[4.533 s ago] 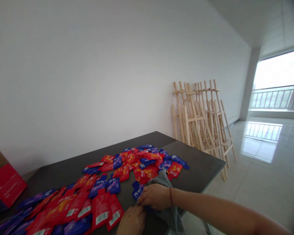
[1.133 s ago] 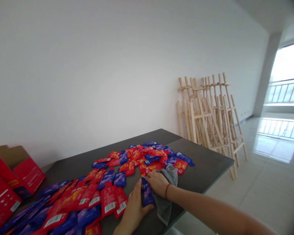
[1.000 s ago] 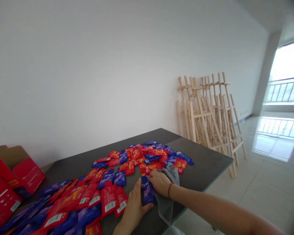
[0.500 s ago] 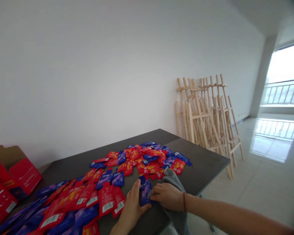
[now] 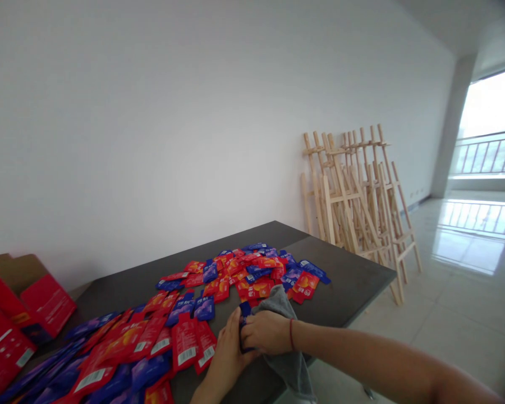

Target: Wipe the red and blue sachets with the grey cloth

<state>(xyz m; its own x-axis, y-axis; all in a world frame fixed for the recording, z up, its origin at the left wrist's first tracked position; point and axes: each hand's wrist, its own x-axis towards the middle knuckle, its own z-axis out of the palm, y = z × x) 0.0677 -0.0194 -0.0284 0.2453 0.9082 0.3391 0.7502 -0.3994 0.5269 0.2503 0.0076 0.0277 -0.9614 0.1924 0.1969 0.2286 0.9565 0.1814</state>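
A blue pouch (image 5: 244, 308) lies on the dark table near its front edge, mostly covered by my hands. My left hand (image 5: 228, 354) grips it along its left side, with the thumb at the lower end and the fingers at the upper. Pressed over the pouch's face is my right hand (image 5: 266, 332), closed on a grey cloth (image 5: 292, 373). Part of the cloth sticks up behind the knuckles, and the rest hangs down past the table edge. Just left of my left hand rest red pouches (image 5: 186, 342) with barcodes showing.
A mixed pile of red and blue pouches (image 5: 252, 272) spreads beyond my hands. Another heap (image 5: 118, 348) covers the left front. Opened red cartons (image 5: 46, 306) stand at the far left. Wooden easels (image 5: 353, 196) lean on the wall past the table's right corner (image 5: 393, 275).
My right hand has slid left with the cloth, from the pouch's right edge onto its face. My left hand stays at the pouch's left side.
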